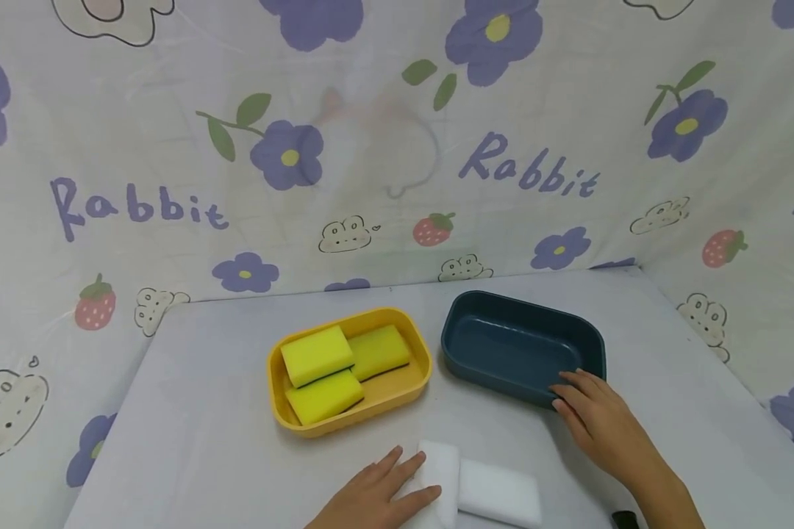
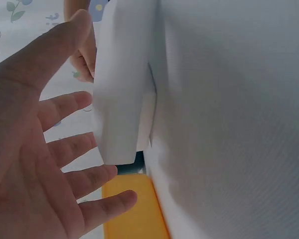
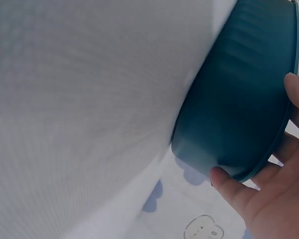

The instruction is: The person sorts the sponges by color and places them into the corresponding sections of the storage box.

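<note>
A dark blue plastic tray (image 1: 523, 312) stands at the right of the table. My right hand (image 1: 598, 422) holds its near right corner, fingertips over the rim and thumb on the near side; in the right wrist view the little finger (image 3: 226, 181) touches the tray's outer end. My left hand (image 1: 384, 492) lies at the front, fingers spread and nearly straight against a white sponge block (image 1: 440, 477). A second white block (image 1: 499, 492) lies flat just right of it. In the left wrist view the upper white block (image 2: 122, 89) partly overlaps another.
A yellow tray (image 1: 397, 400) sits left of the blue one and holds yellow sponges (image 1: 317, 356) with dark undersides, one leaning on the others. A small black object (image 1: 625, 519) shows beside the right forearm. A patterned curtain (image 1: 384, 169) stands behind the white table (image 1: 205, 411).
</note>
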{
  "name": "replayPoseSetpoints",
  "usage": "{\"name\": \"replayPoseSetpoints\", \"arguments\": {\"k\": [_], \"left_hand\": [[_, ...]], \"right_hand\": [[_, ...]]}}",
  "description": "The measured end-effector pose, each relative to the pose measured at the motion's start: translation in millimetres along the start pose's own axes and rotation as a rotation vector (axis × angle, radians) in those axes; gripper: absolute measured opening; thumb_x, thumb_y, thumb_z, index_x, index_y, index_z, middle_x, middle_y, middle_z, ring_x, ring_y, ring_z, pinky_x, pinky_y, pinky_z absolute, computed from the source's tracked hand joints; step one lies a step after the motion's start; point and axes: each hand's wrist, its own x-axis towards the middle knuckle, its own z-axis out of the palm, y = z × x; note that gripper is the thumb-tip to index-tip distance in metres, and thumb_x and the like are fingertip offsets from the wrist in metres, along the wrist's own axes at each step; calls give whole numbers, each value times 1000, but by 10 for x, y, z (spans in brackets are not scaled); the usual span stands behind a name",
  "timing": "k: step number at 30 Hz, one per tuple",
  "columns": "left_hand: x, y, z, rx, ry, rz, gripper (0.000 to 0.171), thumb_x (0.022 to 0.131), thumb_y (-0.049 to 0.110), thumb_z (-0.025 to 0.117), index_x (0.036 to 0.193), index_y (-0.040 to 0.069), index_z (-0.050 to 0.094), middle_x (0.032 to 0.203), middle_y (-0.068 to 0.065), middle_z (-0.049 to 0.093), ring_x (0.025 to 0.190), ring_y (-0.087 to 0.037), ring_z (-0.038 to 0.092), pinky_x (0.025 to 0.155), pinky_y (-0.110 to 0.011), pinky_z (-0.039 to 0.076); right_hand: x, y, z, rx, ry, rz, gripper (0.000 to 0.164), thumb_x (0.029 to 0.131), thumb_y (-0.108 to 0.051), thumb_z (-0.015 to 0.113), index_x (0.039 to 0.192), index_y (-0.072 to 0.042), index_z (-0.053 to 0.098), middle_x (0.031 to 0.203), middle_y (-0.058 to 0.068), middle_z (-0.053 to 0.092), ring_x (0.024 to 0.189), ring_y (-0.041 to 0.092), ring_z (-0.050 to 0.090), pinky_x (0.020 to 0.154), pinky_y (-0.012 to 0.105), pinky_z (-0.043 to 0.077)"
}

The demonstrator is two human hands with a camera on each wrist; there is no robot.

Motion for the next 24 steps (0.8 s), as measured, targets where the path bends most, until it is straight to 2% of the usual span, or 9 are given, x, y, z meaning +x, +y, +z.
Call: {"name": "replayPoseSetpoints", "arguments": {"k": [6,14,20,24], "left_hand": [[-6,-12,35,10,-12,28,68,95,69,48,152,33,42,161,-4,30,143,-32,37,107,-45,46],[-8,-22,-2,-29,-74,2,70,94,69,50,154,34,39,162,2,29,138,-19,42,105,-39,48],[-13,-27,-79,34,-43,90,67,97,62,53,151,22,46,156,1,39,135,-15,45,105,-32,47],[-4,-43,-117,61,-46,136,63,98,58,54,146,17,51,144,3,51,127,-11,51,102,-26,47]], "right_hand": [[-11,19,14,10,7,-7,21,89,-4,72,110,-1,71,121,21,64,119,46,53,95,66,45],[-21,30,19,12,-5,-3,21,91,-5,71,111,-1,71,122,21,64,121,46,53,96,66,44],[-17,43,15,19,3,-15,20,91,-4,71,111,-1,70,121,21,64,120,47,53,95,65,45],[-21,48,19,23,1,-14,21,91,-3,71,111,-1,71,120,20,65,120,46,54,96,64,45]]}}
